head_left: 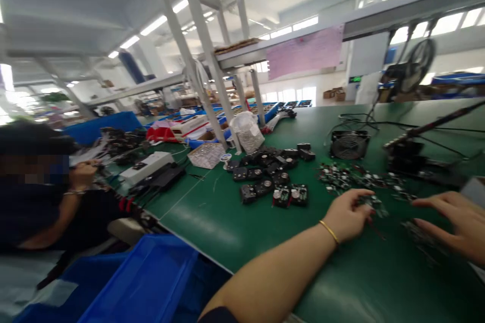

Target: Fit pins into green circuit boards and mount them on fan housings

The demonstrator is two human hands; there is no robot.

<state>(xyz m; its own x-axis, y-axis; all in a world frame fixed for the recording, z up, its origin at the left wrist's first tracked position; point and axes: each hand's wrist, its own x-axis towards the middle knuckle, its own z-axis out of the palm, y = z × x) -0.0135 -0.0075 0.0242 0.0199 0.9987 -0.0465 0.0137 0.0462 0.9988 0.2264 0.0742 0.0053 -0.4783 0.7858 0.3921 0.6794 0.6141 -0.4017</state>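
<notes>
Workshop: a bright hall with a green-topped bench (212, 217) in front of you; clock directions below are read from your left hand.
Left hand: your thumb and fingers (346, 217) appear to pinch a small wired circuit board (374, 206), just at 3 o'clock; blur hides the exact contact.
Right hand: at 3 o'clock, your thumb and forefinger (452, 219) stand spread, near a blurred clump of small parts (422, 234); you cannot tell whether they touch it.
Board weight: likely very light, so a fingertip pinch should be plenty.
Board feel: probably stiff and fragile, its thin leads soft and easily snagged.
Where to hold: take the bare edges between thumb and forefinger, clear of the components, and avoid hanging it by a lead.
Board pile (352, 179): near, at 12 o'clock, tangled-looking, so you would do well to lift pieces singly.
Black housings (271, 171): grouped at 10 o'clock, probably hard plastic, firmer to grip by their sides.
Small fan (349, 145): at 12 o'clock, beyond the pile.
Blue bin (151, 272): well apart, between 8 and 9 o'clock.
Co-worker (34, 212): seated far off at 9 o'clock.
</notes>
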